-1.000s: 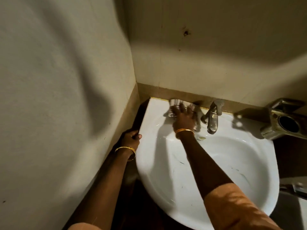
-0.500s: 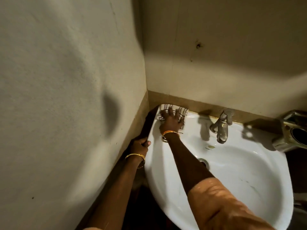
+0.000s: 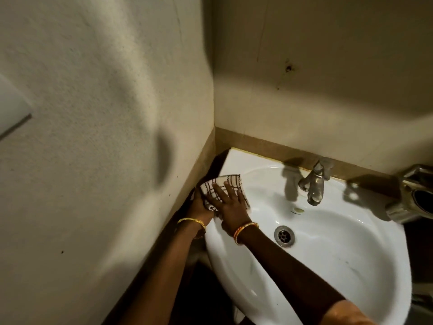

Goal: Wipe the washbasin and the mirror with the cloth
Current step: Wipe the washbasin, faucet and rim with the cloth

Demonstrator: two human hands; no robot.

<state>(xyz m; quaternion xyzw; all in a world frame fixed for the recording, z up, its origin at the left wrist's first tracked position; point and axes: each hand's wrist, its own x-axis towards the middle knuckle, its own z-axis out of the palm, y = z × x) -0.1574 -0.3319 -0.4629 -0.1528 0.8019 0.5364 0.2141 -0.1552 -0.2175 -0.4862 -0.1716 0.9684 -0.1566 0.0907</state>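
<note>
The white washbasin (image 3: 339, 249) is fixed in a wall corner. A white cloth with dark checks (image 3: 234, 179) lies on its left rim. My right hand (image 3: 232, 207) presses flat on the cloth with fingers spread. My left hand (image 3: 198, 208) clasps the basin's left edge right beside the cloth, and its fingertips are hidden by the cloth's corner and the rim. No mirror is clearly in view.
A metal tap (image 3: 315, 181) stands at the back of the basin, with the drain (image 3: 284, 235) below it. A metal holder (image 3: 414, 198) sits at the far right. Walls close in on the left and behind. A pale panel (image 3: 10, 111) shows at the left edge.
My right hand has drawn the cloth from the basin's back left corner forward along the left rim, up against my left hand. The view has tilted down and right.
</note>
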